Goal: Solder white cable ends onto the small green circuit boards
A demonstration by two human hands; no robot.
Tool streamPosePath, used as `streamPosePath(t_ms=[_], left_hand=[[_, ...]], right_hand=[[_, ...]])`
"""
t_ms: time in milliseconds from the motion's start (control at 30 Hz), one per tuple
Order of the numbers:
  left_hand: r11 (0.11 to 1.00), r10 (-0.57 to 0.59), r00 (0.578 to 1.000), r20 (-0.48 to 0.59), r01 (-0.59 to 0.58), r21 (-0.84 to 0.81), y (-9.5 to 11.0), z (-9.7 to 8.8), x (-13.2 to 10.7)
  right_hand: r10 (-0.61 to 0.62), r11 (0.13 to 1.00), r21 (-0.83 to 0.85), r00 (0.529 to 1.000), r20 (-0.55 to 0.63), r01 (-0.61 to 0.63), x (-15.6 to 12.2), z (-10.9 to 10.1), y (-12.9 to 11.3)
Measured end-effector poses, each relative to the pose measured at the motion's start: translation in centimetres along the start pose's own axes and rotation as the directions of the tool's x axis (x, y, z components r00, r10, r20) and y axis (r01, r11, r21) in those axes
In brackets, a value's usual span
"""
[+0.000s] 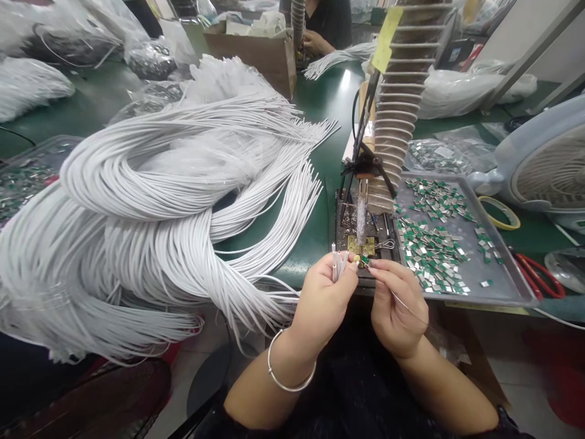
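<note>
My left hand is closed around several white cables, whose cut ends stick up between the fingers. A small green circuit board sits just beyond its fingertips; what grips it I cannot tell. In my right hand a thin solder wire is pinched, its front end close to the board and its tail running back over the palm. Right above both hands, a soldering iron is fixed pointing down, its tip close to the board.
Big bundles of white cables cover the left. On the right, a grey tray holds many small boards, beside yellow tape, red-handled pliers and a fan. A ribbed hose hangs ahead. Another person's hand is behind.
</note>
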State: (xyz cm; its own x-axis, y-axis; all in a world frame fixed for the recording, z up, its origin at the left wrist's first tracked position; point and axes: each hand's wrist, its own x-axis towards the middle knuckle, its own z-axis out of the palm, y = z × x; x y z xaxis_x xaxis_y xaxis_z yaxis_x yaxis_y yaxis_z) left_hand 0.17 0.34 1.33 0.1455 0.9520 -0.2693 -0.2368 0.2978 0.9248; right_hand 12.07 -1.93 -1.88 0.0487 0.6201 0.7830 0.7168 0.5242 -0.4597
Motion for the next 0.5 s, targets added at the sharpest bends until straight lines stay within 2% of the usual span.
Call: streamPosePath(t_ms=[200, 500], left_hand=[[1.0, 0.013, 1.0, 0.017, -0.013, 0.005, 0.05, 0.0, -0.06], [1.0, -0.026, 1.0, 0.014, 0.026, -0.003, -0.22, -0.06, 0.09]], right_hand=[[-0.016, 1.0, 0.018, 1.0, 0.0, 0.016, 0.03, 0.08, 0.03], [-0.005, 0.999, 0.043, 1.0, 0.012, 0.005, -0.27, 0.07, 0.25]])
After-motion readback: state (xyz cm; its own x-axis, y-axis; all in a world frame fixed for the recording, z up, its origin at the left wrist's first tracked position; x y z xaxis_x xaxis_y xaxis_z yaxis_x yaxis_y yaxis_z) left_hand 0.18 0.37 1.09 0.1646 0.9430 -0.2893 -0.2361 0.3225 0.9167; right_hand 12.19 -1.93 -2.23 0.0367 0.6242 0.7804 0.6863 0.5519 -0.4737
